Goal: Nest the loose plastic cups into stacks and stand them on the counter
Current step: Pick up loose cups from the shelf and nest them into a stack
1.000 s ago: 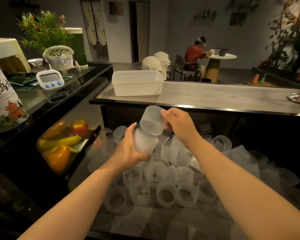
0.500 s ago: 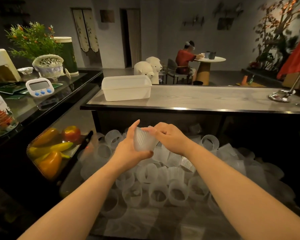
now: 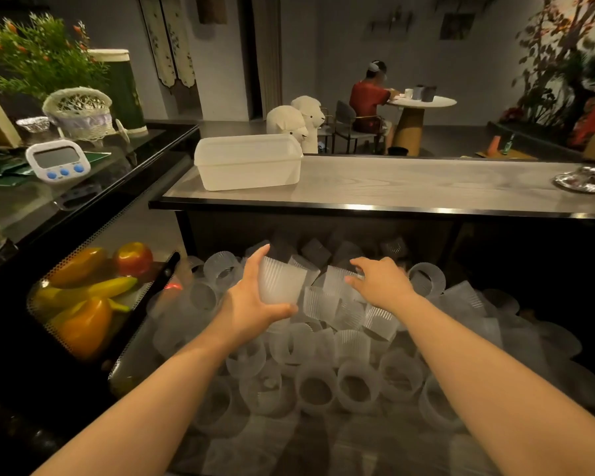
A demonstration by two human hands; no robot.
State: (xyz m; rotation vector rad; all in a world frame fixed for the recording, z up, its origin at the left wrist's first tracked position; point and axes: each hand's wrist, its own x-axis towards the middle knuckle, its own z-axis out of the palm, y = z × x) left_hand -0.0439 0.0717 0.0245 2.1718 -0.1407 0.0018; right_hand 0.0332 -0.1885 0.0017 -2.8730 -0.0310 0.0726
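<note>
My left hand (image 3: 251, 304) grips a short stack of nested ribbed translucent cups (image 3: 280, 283), thumb below and fingers over the top. My right hand (image 3: 380, 281) hovers with spread, slightly curled fingers over a loose cup (image 3: 335, 280) in the pile, its fingertips at that cup's rim. Several loose translucent cups (image 3: 323, 365) lie jumbled on the low surface beneath both arms. The grey counter (image 3: 409, 183) runs across behind the pile.
A white plastic tub (image 3: 248, 163) sits on the counter's left end, a metal dish (image 3: 581, 180) at its right. A mesh basket of peppers and fruit (image 3: 86, 297) lies left of the cups. A timer (image 3: 57, 161) stands on the black side counter. A person sits at a far table.
My right hand pushed its cup into the one in my left hand, then let go and moved right over the pile. My left hand keeps the nested cups.
</note>
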